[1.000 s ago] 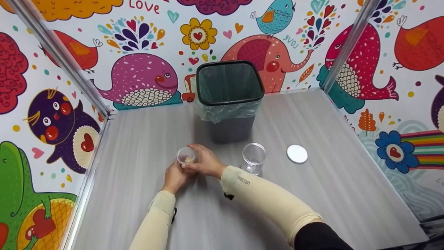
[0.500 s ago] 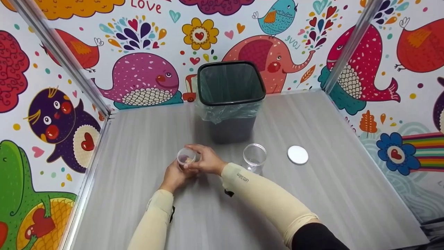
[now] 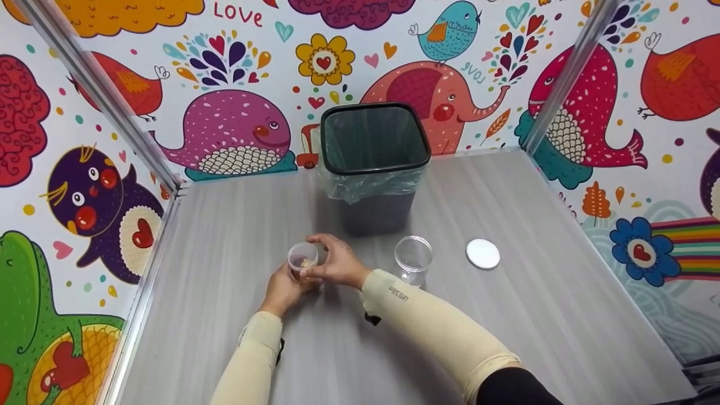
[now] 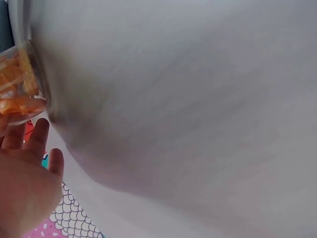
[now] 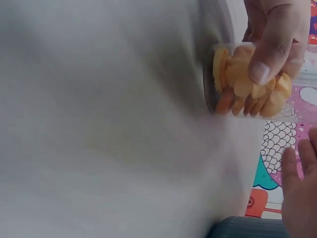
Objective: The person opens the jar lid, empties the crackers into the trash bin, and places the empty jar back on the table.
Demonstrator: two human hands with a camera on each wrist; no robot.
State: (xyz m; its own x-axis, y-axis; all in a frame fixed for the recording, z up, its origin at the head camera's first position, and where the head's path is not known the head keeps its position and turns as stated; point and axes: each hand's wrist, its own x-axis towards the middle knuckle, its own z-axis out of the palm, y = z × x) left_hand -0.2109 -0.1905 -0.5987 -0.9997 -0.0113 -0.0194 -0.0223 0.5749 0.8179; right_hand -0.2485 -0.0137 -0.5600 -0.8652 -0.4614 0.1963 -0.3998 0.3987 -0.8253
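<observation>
Grey tabletop (image 3: 225, 225); lined bin (image 3: 376, 214) at back. R sleeve (image 3: 441, 323) close by 2nd clear jar (image 3: 413, 256): could topple it if swung wide. L hand (image 3: 286, 292) wrapped round held jar (image 3: 298, 251), low; R hand (image 3: 342, 264) nr top, fingers (image 3: 326, 241) pinching it. Held jar in front of bin, slightly L; on tabletop or lifted, can't tell. Might tip from uneven twist, slack grip. White disc (image 3: 482, 253), prob. lid. Orange pcs (image 5: 242, 84) inside held jar, liable to spill on tilting.

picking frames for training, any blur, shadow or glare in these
Head: mostly crisp, small glints on the open clear jar; left wrist: tabletop soft, its grain washed out, dark shadow beside the held jar; right wrist: tabletop blurred too, shadow near that jar's base.
</observation>
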